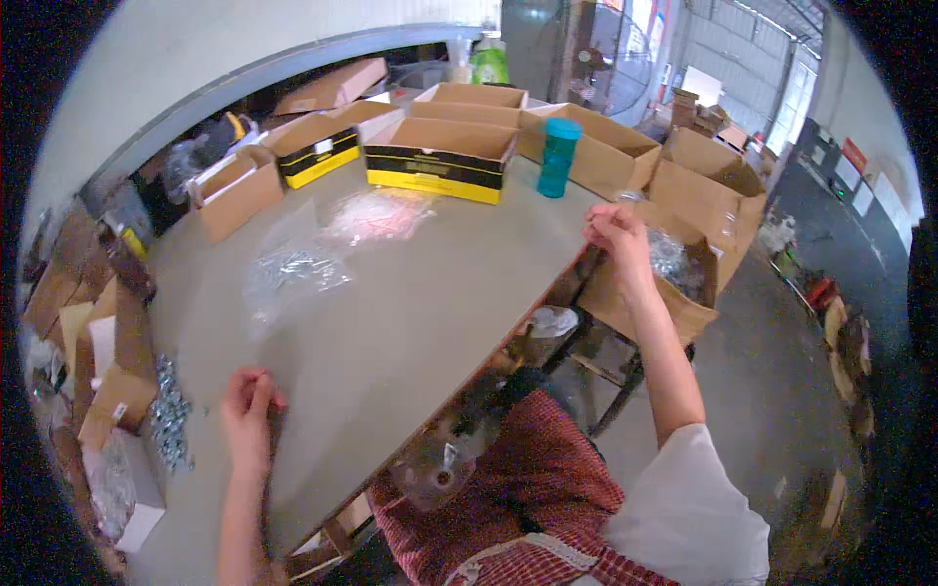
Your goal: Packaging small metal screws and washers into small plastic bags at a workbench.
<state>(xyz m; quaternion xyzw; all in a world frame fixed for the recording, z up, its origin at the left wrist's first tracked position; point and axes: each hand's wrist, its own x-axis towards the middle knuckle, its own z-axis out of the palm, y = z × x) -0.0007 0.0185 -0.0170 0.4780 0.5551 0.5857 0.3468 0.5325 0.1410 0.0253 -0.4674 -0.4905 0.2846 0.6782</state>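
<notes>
My left hand (pixel 252 408) is over the near left of the grey tabletop (pixel 430 303), its fingers curled together; anything inside them is too small to make out. A long pile of small shiny metal parts (pixel 170 415) lies just left of it. My right hand (pixel 619 232) is raised at the table's right edge, thumb and fingers pinched, their contents hidden. Beside and below it stands an open cardboard box (pixel 645 317) holding clear bags (pixel 668 252). Farther in on the table lie a clear plastic bag of small metal pieces (pixel 298 269) and a bag with whitish-pink contents (pixel 381 213).
A teal bottle (pixel 559 158) stands near the far right edge. Black-and-yellow cartons (pixel 435 176) and brown boxes (pixel 237 200) line the back. More open cartons (pixel 122 361) crowd the left edge. Another big brown box (pixel 705 200) stands behind the right one.
</notes>
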